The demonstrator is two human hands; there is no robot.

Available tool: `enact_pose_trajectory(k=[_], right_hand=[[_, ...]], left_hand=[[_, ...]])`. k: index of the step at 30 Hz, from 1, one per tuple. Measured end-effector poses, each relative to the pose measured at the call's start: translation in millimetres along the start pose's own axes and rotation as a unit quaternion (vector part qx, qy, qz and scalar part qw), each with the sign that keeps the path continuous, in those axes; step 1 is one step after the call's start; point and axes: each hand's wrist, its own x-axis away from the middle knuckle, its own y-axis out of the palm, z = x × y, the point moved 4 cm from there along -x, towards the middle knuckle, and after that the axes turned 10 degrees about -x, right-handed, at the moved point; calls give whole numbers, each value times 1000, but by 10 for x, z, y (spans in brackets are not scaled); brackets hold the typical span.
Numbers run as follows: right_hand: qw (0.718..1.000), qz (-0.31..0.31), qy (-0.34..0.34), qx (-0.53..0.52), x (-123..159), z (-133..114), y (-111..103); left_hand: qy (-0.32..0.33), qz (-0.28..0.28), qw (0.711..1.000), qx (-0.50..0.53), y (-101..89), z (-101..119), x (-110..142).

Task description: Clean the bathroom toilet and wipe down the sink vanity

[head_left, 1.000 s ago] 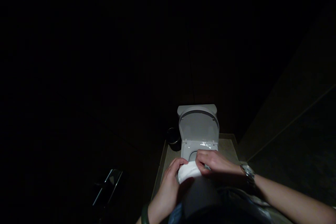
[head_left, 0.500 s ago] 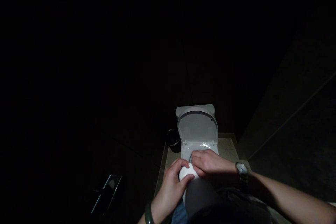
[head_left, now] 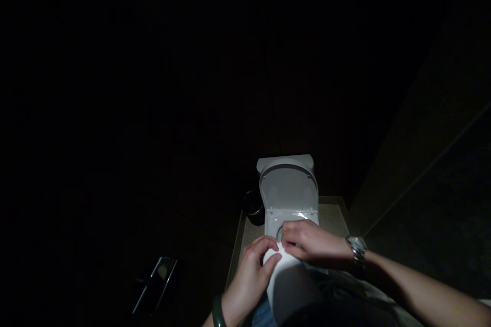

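Note:
Between my hands is white toilet paper (head_left: 284, 261), its lower part falling into shadow towards my body. My left hand (head_left: 253, 268), with a dark green bangle on the wrist, pinches its left edge between thumb and curved fingers. On the other side, my right hand (head_left: 301, 237) is closed with its fingertips at the paper's top right; a metal watch (head_left: 356, 248) is on that wrist. Both hands are over the front of a white toilet (head_left: 288, 189) with its lid raised. The hands and paper hide most of the bowl opening.
A dark bin (head_left: 253, 208) stands on the floor left of the toilet. A shiny metal-edged holder (head_left: 156, 283) is at the lower left, in the dark. Walls close in on both sides, and most of the surroundings are too dark to make out.
The paper's top edge has gone from rounded to more pointed between my fingers, and more of its white side shows below. My right hand has shifted slightly to the right.

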Motion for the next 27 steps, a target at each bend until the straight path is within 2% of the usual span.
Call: enact_pose_trajectory(k=[3, 5, 10, 17, 19, 22, 24, 27], right_hand=[[998, -17, -10, 66, -17, -37, 8], [997, 0, -14, 78, -6, -16, 26], [996, 86, 7, -1, 21, 157, 101], [985, 143, 44, -86, -30, 345, 147], [968, 175, 71, -165, 35, 428, 210], [913, 165, 116, -355, 150, 573, 478], [876, 139, 127, -443, 193, 638, 696], [843, 133, 114, -508, 181, 685, 883]], left_hand=[[-9, -8, 999, -37, 24, 55, -30], [-4, -6, 999, -49, 38, 81, -39], [32, -9, 996, -83, 120, 81, -42], [12, 19, 999, -41, 197, 28, -123], [-21, 52, 998, -24, 196, -49, -138], [-86, 96, 988, 90, 225, -233, -148], [-119, 101, 971, 182, 271, -354, -156], [-146, 80, 955, 245, 319, -488, -175]])
